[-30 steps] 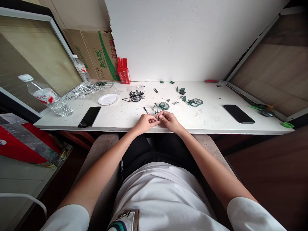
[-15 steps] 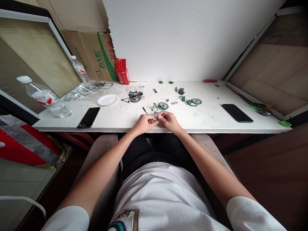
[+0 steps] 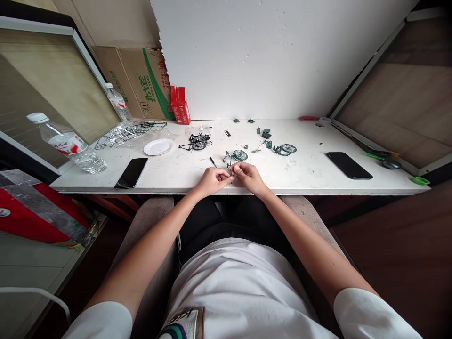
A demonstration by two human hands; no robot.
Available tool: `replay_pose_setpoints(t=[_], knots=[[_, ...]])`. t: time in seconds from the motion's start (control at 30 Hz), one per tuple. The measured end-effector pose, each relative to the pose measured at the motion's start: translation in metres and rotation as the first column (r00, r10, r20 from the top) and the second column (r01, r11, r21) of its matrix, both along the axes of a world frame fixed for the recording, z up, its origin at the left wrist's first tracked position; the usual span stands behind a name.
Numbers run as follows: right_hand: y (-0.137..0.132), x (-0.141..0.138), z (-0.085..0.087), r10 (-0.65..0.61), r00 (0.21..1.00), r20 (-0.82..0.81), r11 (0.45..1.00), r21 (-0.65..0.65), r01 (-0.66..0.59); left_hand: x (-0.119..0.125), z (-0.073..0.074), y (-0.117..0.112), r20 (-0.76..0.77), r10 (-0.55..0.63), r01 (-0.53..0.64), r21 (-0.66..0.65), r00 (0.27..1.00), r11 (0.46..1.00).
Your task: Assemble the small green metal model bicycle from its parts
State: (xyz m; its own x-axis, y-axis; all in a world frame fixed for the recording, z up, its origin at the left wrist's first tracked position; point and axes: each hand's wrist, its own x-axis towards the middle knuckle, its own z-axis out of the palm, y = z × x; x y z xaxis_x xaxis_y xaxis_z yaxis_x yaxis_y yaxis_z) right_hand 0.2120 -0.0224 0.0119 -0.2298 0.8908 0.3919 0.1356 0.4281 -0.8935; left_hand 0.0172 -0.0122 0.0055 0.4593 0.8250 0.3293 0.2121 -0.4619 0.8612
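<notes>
Close to the desk's front edge, my left hand [image 3: 213,181] and my right hand [image 3: 248,178] meet at the fingertips. Both are closed in a pinch around a small dark green part [image 3: 231,173], mostly covered by the fingers. Just beyond them lies a green model bicycle piece with one spoked wheel [image 3: 240,155]. A thin dark stick-like tool [image 3: 212,161] rests beside my left fingers. Farther right is another green bicycle piece with a wheel [image 3: 284,149]. A black model bicycle [image 3: 198,142] lies on its side to the left.
On the white desk [image 3: 176,176] are a paper plate [image 3: 158,147], two phones, left [image 3: 131,173] and right [image 3: 349,165], and small green pieces [image 3: 266,134]. Water bottles [image 3: 72,146], black part frames [image 3: 141,127] and a red box [image 3: 180,106] stand or lie toward the left.
My right fingers have shifted slightly at the small part, and a bit more green shows between the hands. Everything on the desk has stayed in place.
</notes>
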Motion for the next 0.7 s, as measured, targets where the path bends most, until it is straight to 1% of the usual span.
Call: replay_pose_setpoints(t=[0.43,0.7], knots=[[-0.0010,0.0009,-0.0032,0.029,1.000,-0.012,0.999,-0.032,-0.029,0.0001,-0.0009,0.0007,-0.015,0.000,0.000,0.017,1.000,1.000],[-0.0028,-0.0010,-0.0003,-0.001,1.000,-0.014,1.000,-0.015,0.000,0.0004,-0.0020,0.0012,0.012,0.000,0.000,0.010,1.000,1.000]])
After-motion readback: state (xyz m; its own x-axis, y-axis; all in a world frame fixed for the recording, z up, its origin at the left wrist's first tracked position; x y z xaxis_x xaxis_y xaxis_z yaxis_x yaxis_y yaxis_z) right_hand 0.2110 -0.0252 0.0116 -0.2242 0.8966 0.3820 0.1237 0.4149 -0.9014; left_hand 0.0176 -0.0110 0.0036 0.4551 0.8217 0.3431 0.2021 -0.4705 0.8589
